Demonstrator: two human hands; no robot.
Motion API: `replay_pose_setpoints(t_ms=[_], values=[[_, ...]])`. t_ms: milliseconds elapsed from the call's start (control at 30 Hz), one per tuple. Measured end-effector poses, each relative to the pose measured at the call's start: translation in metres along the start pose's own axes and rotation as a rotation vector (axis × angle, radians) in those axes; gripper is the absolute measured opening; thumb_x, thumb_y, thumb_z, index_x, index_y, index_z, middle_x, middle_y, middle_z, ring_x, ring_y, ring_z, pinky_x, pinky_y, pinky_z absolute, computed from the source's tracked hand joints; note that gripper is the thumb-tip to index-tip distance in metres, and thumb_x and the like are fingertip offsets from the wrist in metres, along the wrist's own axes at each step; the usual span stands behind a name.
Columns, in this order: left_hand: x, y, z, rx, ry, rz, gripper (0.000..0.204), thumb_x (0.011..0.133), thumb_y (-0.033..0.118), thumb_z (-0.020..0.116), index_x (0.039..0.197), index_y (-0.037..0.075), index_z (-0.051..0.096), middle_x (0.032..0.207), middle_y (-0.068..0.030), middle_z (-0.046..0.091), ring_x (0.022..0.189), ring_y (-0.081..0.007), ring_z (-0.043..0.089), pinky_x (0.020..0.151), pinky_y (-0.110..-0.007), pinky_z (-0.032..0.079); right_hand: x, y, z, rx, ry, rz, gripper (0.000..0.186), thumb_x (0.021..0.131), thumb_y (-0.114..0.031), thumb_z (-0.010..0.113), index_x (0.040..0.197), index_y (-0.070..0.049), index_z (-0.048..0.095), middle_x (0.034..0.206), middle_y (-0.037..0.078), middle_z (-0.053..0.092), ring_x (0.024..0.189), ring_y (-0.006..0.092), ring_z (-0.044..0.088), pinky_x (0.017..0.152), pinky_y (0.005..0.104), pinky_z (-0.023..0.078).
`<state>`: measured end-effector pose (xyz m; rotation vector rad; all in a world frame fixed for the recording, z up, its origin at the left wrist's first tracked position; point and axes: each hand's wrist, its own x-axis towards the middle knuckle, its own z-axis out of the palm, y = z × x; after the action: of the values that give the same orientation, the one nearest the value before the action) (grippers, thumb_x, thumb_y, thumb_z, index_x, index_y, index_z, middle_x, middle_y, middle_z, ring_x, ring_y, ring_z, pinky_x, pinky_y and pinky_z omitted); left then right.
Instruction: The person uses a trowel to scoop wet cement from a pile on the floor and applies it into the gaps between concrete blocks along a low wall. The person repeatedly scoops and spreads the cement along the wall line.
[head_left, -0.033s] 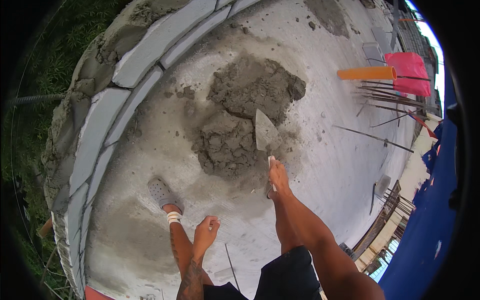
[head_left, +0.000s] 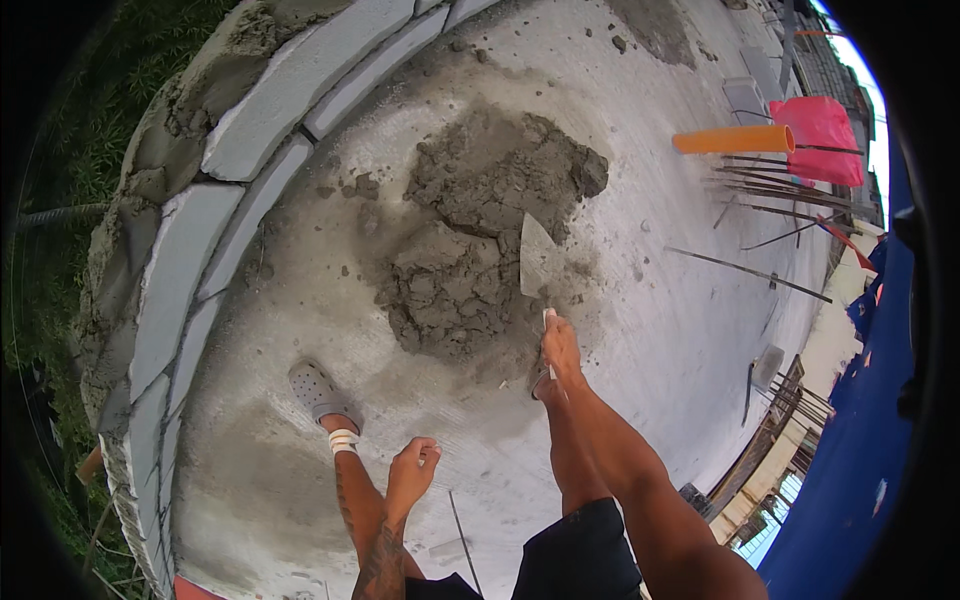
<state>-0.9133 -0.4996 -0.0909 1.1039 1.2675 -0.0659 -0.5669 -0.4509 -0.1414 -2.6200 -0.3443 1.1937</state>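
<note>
My right hand (head_left: 562,345) is closed round the handle of a pointing trowel (head_left: 539,257). The pale, triangular blade points away from me, at the right side of a heap of wet grey mortar (head_left: 455,285). A crack splits the heap into a near and a far lump. Lower down, my left hand (head_left: 411,472) hangs over the floor near my left shin, away from the mortar. Its fingers are curled in, with a small pale spot at the tips; its palm is hidden.
A curved low wall of grey blocks (head_left: 190,270), with mortar behind it, bounds the left side. My grey clog (head_left: 322,392) stands on the concrete floor (head_left: 640,420). At right are an orange pipe (head_left: 730,140), a pink bag (head_left: 820,140), several steel bars (head_left: 745,275) and a blue sheet (head_left: 850,460).
The trowel blade has turned slightly and shifted a little right, with my right hand a touch lower and to the right. The wall and mortar sit slightly further left in view. My left hand is nearly unchanged.
</note>
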Motion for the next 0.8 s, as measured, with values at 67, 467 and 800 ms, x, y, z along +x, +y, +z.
replay_pose_setpoints(t_ms=[67, 467, 800], values=[[0.013, -0.014, 0.028, 0.048, -0.049, -0.014, 0.024, 0.094, 0.021, 0.067, 0.108, 0.001, 0.065, 0.096, -0.0170, 0.074, 0.088, -0.0297, 0.073, 0.079, -0.038, 0.056, 0.070, 0.028, -0.004, -0.096, 0.104, -0.152, 0.064, 0.104, -0.054, 0.037, 0.089, 0.003, 0.062, 0.059, 0.012, 0.056, 0.056, 0.0230, 0.061, 0.055, 0.0396, 0.048], [0.030, -0.015, 0.081, 0.244, -0.229, -0.152, 0.025, 0.095, 0.024, 0.067, 0.108, 0.002, 0.066, 0.097, -0.0170, 0.074, 0.091, -0.0306, 0.073, 0.078, -0.040, 0.057, 0.167, 0.101, -0.078, -0.162, -0.074, -0.152, 0.065, 0.099, -0.056, 0.044, 0.099, 0.004, 0.069, 0.098, 0.034, 0.067, 0.102, 0.0509, 0.063, 0.088, 0.0521, 0.049], [0.052, -0.028, 0.087, 0.340, -0.320, -0.134, 0.023, 0.094, 0.021, 0.068, 0.107, 0.002, 0.065, 0.096, -0.0163, 0.074, 0.090, -0.0303, 0.073, 0.077, -0.039, 0.056, 0.222, 0.106, -0.016, 0.388, -0.131, -0.047, 0.058, 0.104, -0.052, 0.042, 0.074, -0.003, 0.052, 0.063, 0.003, 0.049, 0.051, 0.0150, 0.046, 0.047, 0.0337, 0.040]])
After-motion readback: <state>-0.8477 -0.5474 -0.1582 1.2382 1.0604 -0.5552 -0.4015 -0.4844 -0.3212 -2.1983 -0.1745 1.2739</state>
